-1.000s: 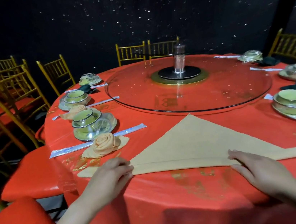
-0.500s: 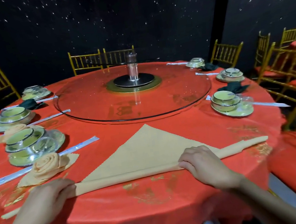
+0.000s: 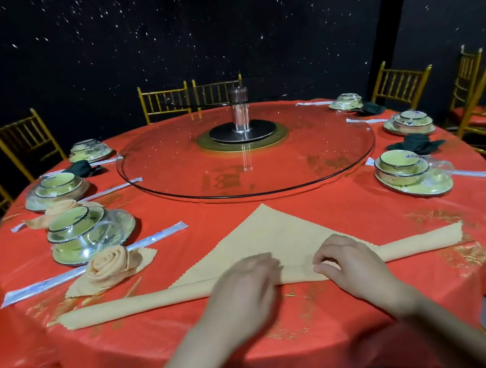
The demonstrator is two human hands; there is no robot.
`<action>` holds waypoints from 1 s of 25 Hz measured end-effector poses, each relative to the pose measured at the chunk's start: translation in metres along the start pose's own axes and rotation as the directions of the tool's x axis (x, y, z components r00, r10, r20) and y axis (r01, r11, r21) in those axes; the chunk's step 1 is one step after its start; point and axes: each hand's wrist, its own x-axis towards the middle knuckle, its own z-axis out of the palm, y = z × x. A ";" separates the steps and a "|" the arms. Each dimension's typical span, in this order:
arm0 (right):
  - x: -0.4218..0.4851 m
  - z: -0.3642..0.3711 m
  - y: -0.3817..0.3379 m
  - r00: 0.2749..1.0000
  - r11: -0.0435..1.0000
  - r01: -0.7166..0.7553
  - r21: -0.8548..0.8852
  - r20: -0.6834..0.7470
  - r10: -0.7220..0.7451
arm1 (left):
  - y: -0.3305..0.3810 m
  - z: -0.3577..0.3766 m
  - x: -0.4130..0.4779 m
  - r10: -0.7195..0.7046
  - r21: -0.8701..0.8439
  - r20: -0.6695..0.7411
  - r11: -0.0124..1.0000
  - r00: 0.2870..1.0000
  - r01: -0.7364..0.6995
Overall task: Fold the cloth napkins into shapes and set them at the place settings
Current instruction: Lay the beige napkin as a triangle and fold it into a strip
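Note:
A tan cloth napkin (image 3: 268,236) lies as a triangle on the red tablecloth (image 3: 347,213), its near long edge rolled into a band that runs left to right. My left hand (image 3: 246,288) and my right hand (image 3: 346,259) both rest on the middle of that roll, fingers curled over it, close together. A finished tan rose-shaped napkin (image 3: 110,267) sits to the left beside a wrapped bowl set (image 3: 87,232). Another tan rose napkin (image 3: 59,209) lies further back on the left.
A glass turntable (image 3: 324,154) with a metal hub fills the table's centre. Wrapped bowl settings (image 3: 410,174), wrapped chopsticks (image 3: 94,262) and dark napkins (image 3: 415,142) ring the table. Gold chairs (image 3: 23,141) with red seats stand all around.
Both hands have slid inward along the rolled edge, from near its ends to its middle. The view has swung back to centre on the table.

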 end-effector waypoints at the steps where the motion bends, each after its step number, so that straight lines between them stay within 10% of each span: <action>1: -0.001 0.001 0.000 1.000 1.000 0.001 0.012 -0.007 -0.001 | 0.019 0.016 0.009 0.031 -0.011 0.039 0.999 0.999 -0.030; 7: -0.009 0.012 0.006 0.992 0.998 0.058 -0.037 -0.113 -0.062 | 0.042 0.055 0.019 0.107 0.171 0.151 0.976 0.983 -0.132; 10: -0.020 0.013 0.002 0.990 0.986 0.127 -0.109 0.069 -0.120 | 0.040 0.057 0.019 0.066 0.184 0.159 0.978 0.985 -0.096; 25: -0.058 -0.034 0.088 0.905 0.882 -0.374 -0.289 0.095 0.415 | 0.034 0.063 0.014 0.056 0.271 0.183 0.957 0.982 -0.105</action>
